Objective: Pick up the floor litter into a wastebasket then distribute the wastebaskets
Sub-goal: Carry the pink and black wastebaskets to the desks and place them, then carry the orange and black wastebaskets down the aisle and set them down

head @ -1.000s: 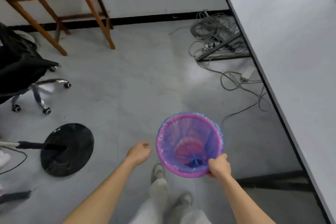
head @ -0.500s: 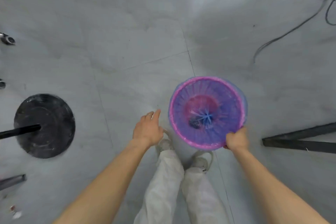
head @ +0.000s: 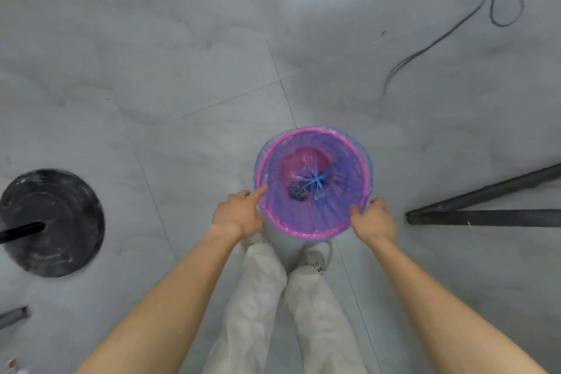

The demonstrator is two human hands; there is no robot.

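Wastebasket (head: 312,130) is carried low, dark litter (head: 297,190) inside it; your left hand (head: 236,213) has come to its rim (forefinger straight, touching), your right hand (head: 374,219) fingers (head: 357,211) still pinch its near rim: placing seems next.

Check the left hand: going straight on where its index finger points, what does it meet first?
The wastebasket: the index fingertip of the left hand sits at its left rim, pointing inward. Straight on, probably the blue liner inside; whether it touches now is unclear.

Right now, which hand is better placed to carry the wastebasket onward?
Probably the right hand: its fingers curl around the rim of the pink wastebasket, while the left hand only touches it with one straight finger.
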